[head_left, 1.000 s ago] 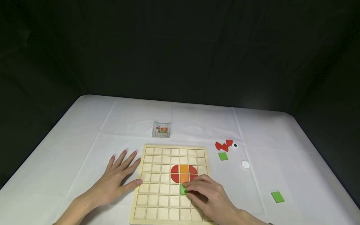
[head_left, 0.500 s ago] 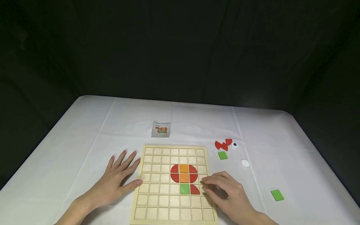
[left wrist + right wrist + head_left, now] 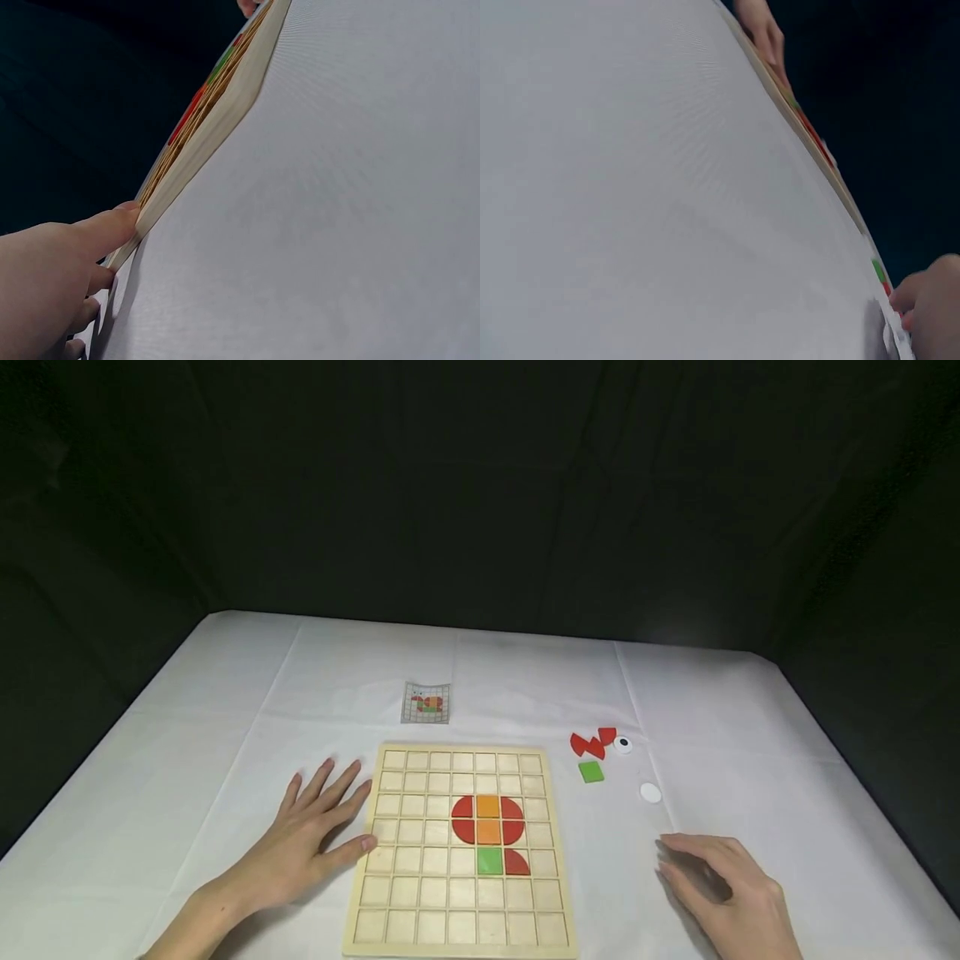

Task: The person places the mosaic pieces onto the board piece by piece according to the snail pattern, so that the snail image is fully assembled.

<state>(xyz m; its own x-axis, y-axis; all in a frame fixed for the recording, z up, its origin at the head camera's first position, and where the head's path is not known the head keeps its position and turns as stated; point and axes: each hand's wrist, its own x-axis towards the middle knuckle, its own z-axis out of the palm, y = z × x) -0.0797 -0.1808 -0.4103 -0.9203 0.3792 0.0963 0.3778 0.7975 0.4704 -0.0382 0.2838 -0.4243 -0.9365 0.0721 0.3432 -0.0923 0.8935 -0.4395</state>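
Green tile (image 3: pixel 490 861): seated in board (image 3: pixel 457 952) twd near-R corner, placement apparently done. R hand (image 3: pixel 750 897) just withdrawn past R edge, grip can't be told. L edge touched by L hand (image 3: pixel 303 843), nothing grasped.

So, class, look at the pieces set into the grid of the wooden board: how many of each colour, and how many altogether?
Red quarter-circles: 5
Orange squares: 2
Green square: 1
Total: 8

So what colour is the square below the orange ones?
The square tile is green, clearest in the head view.
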